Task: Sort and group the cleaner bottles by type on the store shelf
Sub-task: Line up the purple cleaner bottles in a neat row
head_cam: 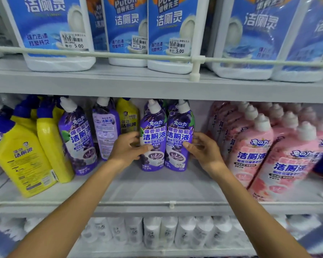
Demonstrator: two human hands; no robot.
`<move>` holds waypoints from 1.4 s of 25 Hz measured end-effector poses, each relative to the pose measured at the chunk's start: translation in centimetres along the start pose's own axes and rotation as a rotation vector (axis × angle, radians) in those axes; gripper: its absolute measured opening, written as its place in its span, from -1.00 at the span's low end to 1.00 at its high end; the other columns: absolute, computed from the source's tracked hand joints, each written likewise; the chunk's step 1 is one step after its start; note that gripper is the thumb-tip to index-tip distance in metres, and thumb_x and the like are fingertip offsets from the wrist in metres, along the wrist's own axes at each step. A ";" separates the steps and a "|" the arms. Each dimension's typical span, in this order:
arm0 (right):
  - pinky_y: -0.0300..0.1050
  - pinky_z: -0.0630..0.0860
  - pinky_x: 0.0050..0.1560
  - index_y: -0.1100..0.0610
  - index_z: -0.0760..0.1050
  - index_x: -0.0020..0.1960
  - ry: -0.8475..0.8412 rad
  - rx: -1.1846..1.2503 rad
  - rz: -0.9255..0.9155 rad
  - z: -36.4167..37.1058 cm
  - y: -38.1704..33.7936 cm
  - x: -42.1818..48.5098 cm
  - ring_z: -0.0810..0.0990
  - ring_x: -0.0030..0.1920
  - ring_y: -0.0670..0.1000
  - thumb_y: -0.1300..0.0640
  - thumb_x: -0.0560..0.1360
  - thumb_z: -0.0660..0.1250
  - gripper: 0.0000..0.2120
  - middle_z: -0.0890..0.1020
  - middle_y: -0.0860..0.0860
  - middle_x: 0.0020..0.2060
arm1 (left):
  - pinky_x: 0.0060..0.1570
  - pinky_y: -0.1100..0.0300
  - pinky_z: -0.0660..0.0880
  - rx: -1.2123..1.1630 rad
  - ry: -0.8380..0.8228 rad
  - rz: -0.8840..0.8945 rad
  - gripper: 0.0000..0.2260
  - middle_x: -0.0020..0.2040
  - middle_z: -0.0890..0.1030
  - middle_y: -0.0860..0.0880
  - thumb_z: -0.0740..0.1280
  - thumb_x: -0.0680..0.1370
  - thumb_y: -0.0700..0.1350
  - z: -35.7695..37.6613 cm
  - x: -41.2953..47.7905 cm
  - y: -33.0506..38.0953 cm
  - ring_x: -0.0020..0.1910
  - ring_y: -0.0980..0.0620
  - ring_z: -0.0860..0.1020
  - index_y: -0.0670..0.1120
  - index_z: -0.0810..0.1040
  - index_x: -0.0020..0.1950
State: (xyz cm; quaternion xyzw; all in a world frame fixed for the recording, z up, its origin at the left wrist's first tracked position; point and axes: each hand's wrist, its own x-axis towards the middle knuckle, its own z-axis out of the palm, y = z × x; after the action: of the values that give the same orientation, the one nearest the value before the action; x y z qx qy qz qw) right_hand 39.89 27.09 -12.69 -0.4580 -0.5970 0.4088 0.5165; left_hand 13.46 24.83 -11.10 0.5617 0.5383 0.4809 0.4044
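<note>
L hand grips the left purple bottle by its side, thumb over the label. R hand does the same on the right purple bottle. Both bottles stand touching, mid-shelf. I'd guess they're full, heavyish, w/ slick film, so hold the waist, not the cap. Yellow bottles and a stray purple bottle sit left, pink bottles crowd right, and the front rail blocks a low pull-out.
</note>
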 end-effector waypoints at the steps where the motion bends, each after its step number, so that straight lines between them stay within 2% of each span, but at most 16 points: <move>1: 0.15 0.69 0.06 0.24 0.54 0.27 -0.013 0.008 -0.016 -0.1 0.0 0.5 0.71 0.11 0.17 0.24 0.54 0.44 -0.69 0.71 0.18 0.10 | -0.03 -0.19 0.64 0.004 -0.012 0.017 -0.72 -0.04 0.75 0.02 0.56 0.46 -0.17 0.1 0.3 0.2 -0.04 0.03 0.72 -0.09 0.63 0.14; 3: 0.01 0.70 0.02 0.26 0.52 0.29 -0.061 0.059 -0.040 -0.4 0.2 1.6 0.73 0.08 0.09 0.29 0.57 0.38 -0.70 0.70 0.17 0.12 | 0.02 -0.23 0.62 0.007 -0.037 0.029 -0.74 -0.03 0.75 -0.01 0.54 0.49 -0.19 0.0 1.3 0.6 0.02 -0.02 0.71 -0.12 0.62 0.15; 7: -0.02 0.69 0.02 0.27 0.49 0.32 -0.077 0.094 -0.028 -0.3 0.8 4.1 0.71 0.09 0.13 0.32 0.58 0.37 -0.68 0.70 0.15 0.11 | 0.07 -0.18 0.63 0.002 -0.081 0.006 -0.73 0.05 0.74 -0.04 0.51 0.51 -0.18 -0.2 3.4 1.0 0.10 -0.08 0.70 -0.12 0.60 0.19; 11: 0.16 0.67 0.09 0.28 0.50 0.32 -0.018 0.126 -0.002 0.1 1.6 5.5 0.70 0.11 0.24 0.33 0.56 0.40 -0.66 0.69 0.21 0.14 | 0.05 -0.12 0.63 -0.002 -0.064 0.009 -0.77 0.04 0.74 -0.04 0.50 0.51 -0.21 0.2 4.6 0.9 0.11 -0.08 0.69 -0.07 0.61 0.14; 14: 0.26 0.65 0.12 0.29 0.50 0.32 0.013 0.106 0.007 0.2 1.8 6.0 0.69 0.13 0.26 0.31 0.55 0.43 -0.64 0.69 0.23 0.16 | 0.07 -0.21 0.60 -0.026 -0.005 0.011 -0.76 -0.02 0.71 -0.07 0.50 0.51 -0.26 0.8 5.1 0.6 0.00 -0.05 0.67 -0.17 0.57 0.14; 18: 0.27 0.65 0.11 0.26 0.49 0.32 0.031 0.108 0.019 0.1 2.0 6.2 0.69 0.16 0.25 0.27 0.54 0.44 -0.63 0.67 0.21 0.19 | 0.01 -0.23 0.59 -0.051 0.047 0.029 -0.78 -0.15 0.72 0.04 0.51 0.50 -0.25 1.1 5.2 -0.1 -0.11 0.01 0.67 -0.09 0.56 0.08; 23: 0.21 0.66 0.11 0.27 0.46 0.38 0.019 0.130 0.030 0.1 2.1 6.0 0.68 0.18 0.23 0.27 0.57 0.41 -0.60 0.65 0.21 0.23 | 0.07 -0.37 0.58 -0.074 0.049 0.032 -0.80 -0.14 0.74 0.08 0.52 0.51 -0.21 1.2 5.1 -0.6 0.00 -0.10 0.71 0.00 0.58 0.03; 25: 0.18 0.66 0.12 0.30 0.45 0.39 0.017 0.136 0.042 0.2 1.7 5.7 0.68 0.17 0.22 0.29 0.58 0.39 -0.61 0.65 0.23 0.23 | 0.08 -0.37 0.58 -0.087 0.056 0.029 -0.80 -0.11 0.74 0.05 0.52 0.51 -0.20 1.3 5.0 -0.5 0.03 -0.12 0.70 0.03 0.59 0.03; 27: 0.07 0.67 0.06 0.32 0.46 0.37 0.035 0.149 0.065 0.4 1.0 5.2 0.68 0.13 0.17 0.30 0.58 0.38 -0.62 0.65 0.26 0.22 | 0.12 -0.34 0.58 -0.116 0.053 0.024 -0.82 -0.05 0.74 0.02 0.50 0.52 -0.19 1.3 4.9 -0.5 0.03 -0.06 0.71 0.03 0.61 0.05; 29: -0.04 0.66 -0.03 0.33 0.46 0.36 0.071 0.161 0.115 0.1 0.5 4.3 0.68 0.09 0.13 0.25 0.59 0.38 -0.63 0.66 0.25 0.20 | 0.19 -0.25 0.58 -0.179 0.056 0.004 -0.81 0.00 0.75 0.01 0.49 0.54 -0.18 1.2 4.5 -0.7 0.04 0.01 0.71 -0.01 0.63 0.12; 30: -0.06 0.65 -0.03 0.31 0.47 0.36 0.078 0.176 0.149 -0.3 0.5 3.6 0.68 0.08 0.10 0.21 0.60 0.38 -0.63 0.67 0.22 0.17 | 0.21 -0.22 0.58 -0.223 0.068 -0.023 -0.76 0.06 0.74 -0.05 0.48 0.54 -0.18 1.1 4.2 -0.9 0.09 -0.01 0.70 -0.07 0.62 0.20; 32: 0.04 0.63 0.09 0.23 0.50 0.36 0.064 0.189 0.225 -1.2 0.5 2.1 0.68 0.11 0.05 0.13 0.61 0.38 -0.64 0.70 0.14 0.15 | 0.22 -0.22 0.58 -0.327 0.102 -0.091 -0.63 0.18 0.69 -0.18 0.48 0.53 -0.20 0.4 3.2 -1.2 0.18 -0.14 0.67 -0.18 0.55 0.32; 35: 0.17 0.60 0.25 0.16 0.54 0.34 -0.012 0.249 0.316 -1.7 1.0 -0.3 0.67 0.23 0.07 0.09 0.58 0.41 -0.64 0.70 0.07 0.18 | 0.09 -0.18 0.64 -0.466 0.123 -0.164 -0.60 0.21 0.67 -0.21 0.50 0.47 -0.26 -1.3 0.4 -1.7 0.16 -0.21 0.68 -0.20 0.56 0.30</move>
State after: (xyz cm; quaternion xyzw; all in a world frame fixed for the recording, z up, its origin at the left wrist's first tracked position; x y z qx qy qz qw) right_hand 41.72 27.11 -13.53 -0.4761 -0.4655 0.5583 0.4950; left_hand 11.81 25.29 -12.47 0.3776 0.4803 0.5909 0.5269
